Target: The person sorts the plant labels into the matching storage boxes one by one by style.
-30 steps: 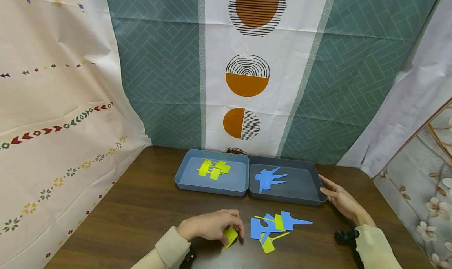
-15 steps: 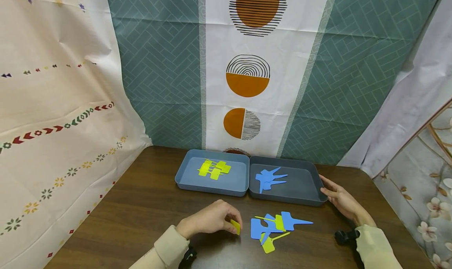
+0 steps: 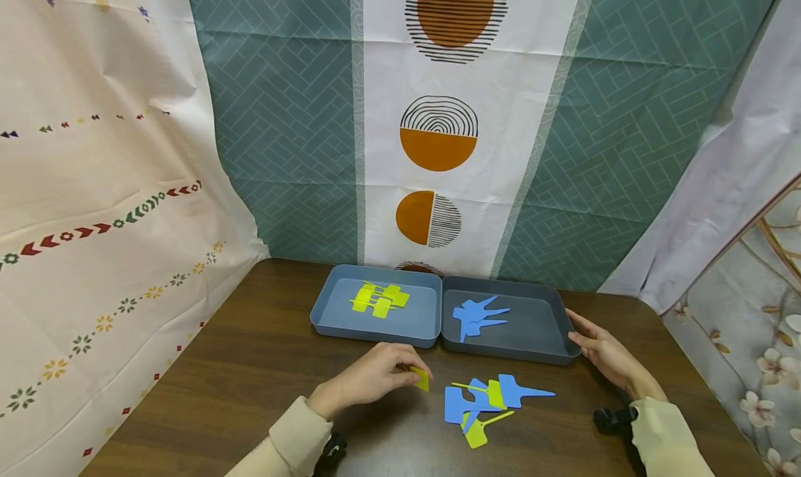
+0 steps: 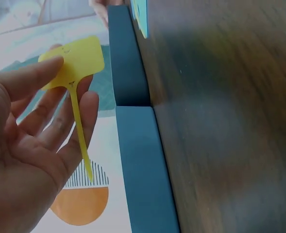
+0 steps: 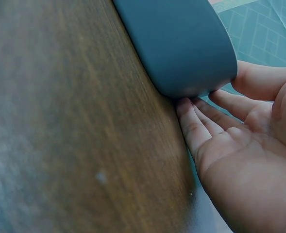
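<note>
My left hand pinches a yellow T-shaped plant label between thumb and fingers, above the table in front of the trays. The left wrist view shows the label's broad head at the thumb and its thin pointed stem across the fingers. At the dark grey tray's right end, my right hand touches the wall with fairly straight fingers. Its thumb lies near the rim in the right wrist view. Between the hands, several blue plant labels and yellow plant labels overlap in a loose pile on the table.
A blue-grey tray adjoins the dark one on its left and contains several yellow labels. Several blue labels lie in the dark tray. Patterned curtains hang close behind the brown wooden table.
My left hand has lifted the yellow label off the table and moved it away from me, toward the trays. The right hand and the loose pile have stayed in place.
</note>
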Demonstrator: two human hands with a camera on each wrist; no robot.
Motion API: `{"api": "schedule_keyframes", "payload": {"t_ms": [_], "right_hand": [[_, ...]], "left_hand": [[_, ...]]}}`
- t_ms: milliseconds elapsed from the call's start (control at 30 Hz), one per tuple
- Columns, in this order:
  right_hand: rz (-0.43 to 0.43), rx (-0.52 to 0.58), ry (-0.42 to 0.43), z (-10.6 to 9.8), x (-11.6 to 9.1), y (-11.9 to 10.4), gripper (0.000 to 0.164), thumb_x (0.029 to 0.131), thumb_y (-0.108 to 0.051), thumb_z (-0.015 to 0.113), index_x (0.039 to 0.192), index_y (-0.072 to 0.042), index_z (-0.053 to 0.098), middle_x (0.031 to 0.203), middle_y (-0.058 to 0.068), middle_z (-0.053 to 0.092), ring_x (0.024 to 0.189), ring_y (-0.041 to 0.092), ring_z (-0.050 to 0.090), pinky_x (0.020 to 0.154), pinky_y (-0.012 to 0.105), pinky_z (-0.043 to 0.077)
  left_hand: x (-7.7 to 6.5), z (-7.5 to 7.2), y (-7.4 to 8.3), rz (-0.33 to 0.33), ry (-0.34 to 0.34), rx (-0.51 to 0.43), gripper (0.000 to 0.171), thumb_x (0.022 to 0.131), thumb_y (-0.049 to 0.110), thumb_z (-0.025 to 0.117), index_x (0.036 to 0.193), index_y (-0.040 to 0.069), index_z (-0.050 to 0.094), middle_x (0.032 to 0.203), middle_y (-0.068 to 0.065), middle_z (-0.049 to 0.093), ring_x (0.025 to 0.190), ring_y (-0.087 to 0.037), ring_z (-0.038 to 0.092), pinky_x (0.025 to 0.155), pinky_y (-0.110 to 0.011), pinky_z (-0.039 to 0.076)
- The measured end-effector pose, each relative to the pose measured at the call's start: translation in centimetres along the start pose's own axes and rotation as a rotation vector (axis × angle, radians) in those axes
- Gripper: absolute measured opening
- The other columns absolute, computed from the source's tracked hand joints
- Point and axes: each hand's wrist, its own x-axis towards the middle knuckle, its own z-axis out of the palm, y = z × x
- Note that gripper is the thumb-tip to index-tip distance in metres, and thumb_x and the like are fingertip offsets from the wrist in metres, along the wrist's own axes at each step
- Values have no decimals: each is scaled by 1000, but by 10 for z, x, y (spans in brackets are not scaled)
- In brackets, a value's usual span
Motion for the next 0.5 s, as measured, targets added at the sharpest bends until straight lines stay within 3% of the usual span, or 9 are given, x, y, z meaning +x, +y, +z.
{"api": "schedule_keyframes", "payload": {"t_ms": [267, 433, 500], "right_hand": [[0, 8, 4, 2, -2, 0, 72, 112, -13, 43, 164, 0, -5, 168, 27, -19, 151, 53, -17, 112, 77, -8], [5, 4, 1, 3, 0, -3, 72, 112, -13, 43, 165, -1, -5, 169, 27, -17, 152, 52, -15, 114, 74, -7], [12, -7, 4, 2, -1, -4, 72, 113, -14, 43, 165, -1, -5, 169, 26, -16, 152, 51, -13, 121, 67, 1]], "left_hand": [[-1, -9, -1, -49, 66, -7, 20, 98, 6, 72, 116, 15, 76, 101, 12, 72, 86, -5, 62, 80, -26, 56], [-1, -24, -1, -62, 85, -11, 16, 98, 7, 72, 113, 12, 73, 100, 8, 72, 86, -11, 66, 81, -30, 56], [2, -32, -1, -65, 94, -11, 14, 99, 8, 72, 112, 13, 73, 100, 6, 72, 86, -13, 66, 80, -30, 57]]}}
